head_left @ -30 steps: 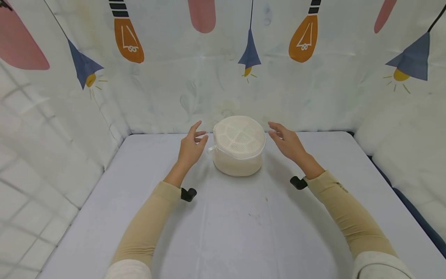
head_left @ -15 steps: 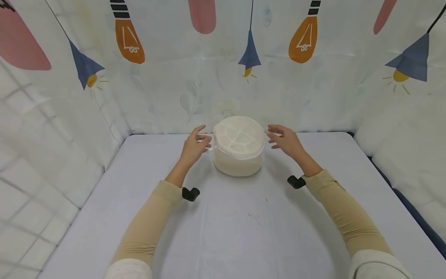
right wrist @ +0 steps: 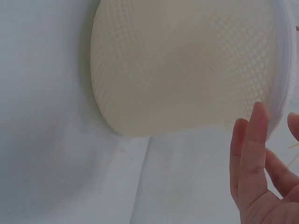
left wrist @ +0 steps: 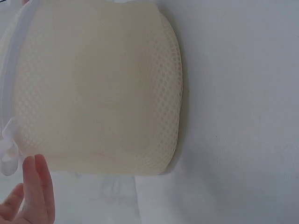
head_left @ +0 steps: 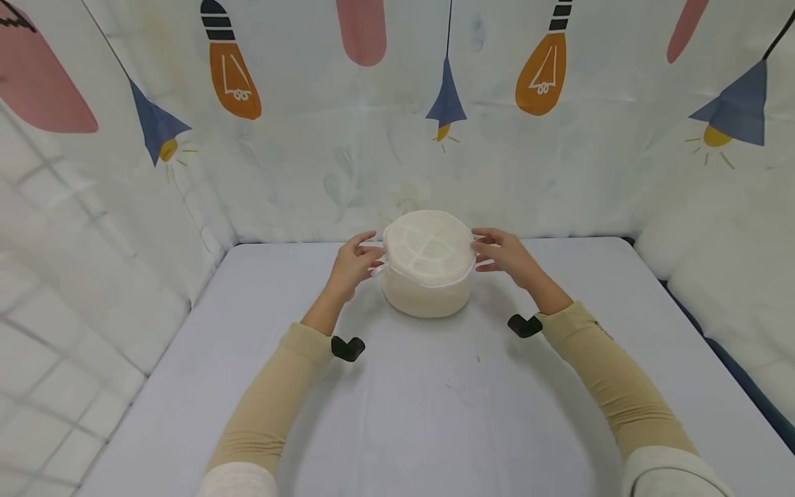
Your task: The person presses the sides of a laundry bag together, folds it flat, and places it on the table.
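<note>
Left hand [head_left: 354, 264], fingers loosely extended, touches the left rim of the cream mesh pouch [head_left: 427, 263] beside its white zipper pull [head_left: 377, 269]. Pouch sits upright near the table's [head_left: 435, 414] far edge, centred. Right hand [head_left: 504, 252], fingers relaxed, touches its right rim.

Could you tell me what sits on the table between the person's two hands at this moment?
In the head view, a cream mesh zip pouch sits between the left hand and right hand, whose fingertips reach its upper rim on either side.
</note>
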A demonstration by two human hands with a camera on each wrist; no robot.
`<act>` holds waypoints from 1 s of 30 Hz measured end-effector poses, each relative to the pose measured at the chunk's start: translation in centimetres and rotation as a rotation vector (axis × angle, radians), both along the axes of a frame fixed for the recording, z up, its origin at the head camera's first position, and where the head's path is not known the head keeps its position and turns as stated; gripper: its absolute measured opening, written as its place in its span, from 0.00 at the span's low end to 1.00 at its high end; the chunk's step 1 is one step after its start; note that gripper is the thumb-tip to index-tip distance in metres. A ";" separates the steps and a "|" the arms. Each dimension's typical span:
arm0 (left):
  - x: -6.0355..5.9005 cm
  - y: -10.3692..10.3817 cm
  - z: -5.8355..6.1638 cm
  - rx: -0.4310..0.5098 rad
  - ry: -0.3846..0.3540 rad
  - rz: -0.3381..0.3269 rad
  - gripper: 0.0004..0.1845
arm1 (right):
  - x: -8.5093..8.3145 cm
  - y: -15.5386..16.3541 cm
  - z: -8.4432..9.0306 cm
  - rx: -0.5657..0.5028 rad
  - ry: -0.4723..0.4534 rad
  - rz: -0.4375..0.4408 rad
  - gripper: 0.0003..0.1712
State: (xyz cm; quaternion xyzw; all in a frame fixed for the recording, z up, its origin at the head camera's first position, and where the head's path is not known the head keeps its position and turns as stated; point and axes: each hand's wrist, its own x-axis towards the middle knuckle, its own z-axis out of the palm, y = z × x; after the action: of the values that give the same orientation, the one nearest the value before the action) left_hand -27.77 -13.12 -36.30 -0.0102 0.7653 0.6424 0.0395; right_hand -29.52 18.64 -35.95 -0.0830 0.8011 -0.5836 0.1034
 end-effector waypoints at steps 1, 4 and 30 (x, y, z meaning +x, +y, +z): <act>0.0 0.1 0.0 0.007 -0.007 0.002 0.32 | 0.0 0.0 0.0 -0.004 -0.010 0.002 0.33; 0.0 0.3 0.0 0.024 -0.018 0.006 0.32 | 0.0 -0.1 0.1 -0.018 -0.029 0.007 0.34; 0.0 0.9 0.2 0.126 -0.063 -0.003 0.32 | -0.2 -0.5 0.0 -0.071 -0.076 -0.001 0.35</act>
State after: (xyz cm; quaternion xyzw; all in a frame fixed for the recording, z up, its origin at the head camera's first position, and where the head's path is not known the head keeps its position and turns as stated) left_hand -27.80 -12.17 -36.12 -0.0271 0.7216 0.6887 0.0651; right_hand -29.76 18.09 -35.94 -0.0643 0.7753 -0.6146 0.1303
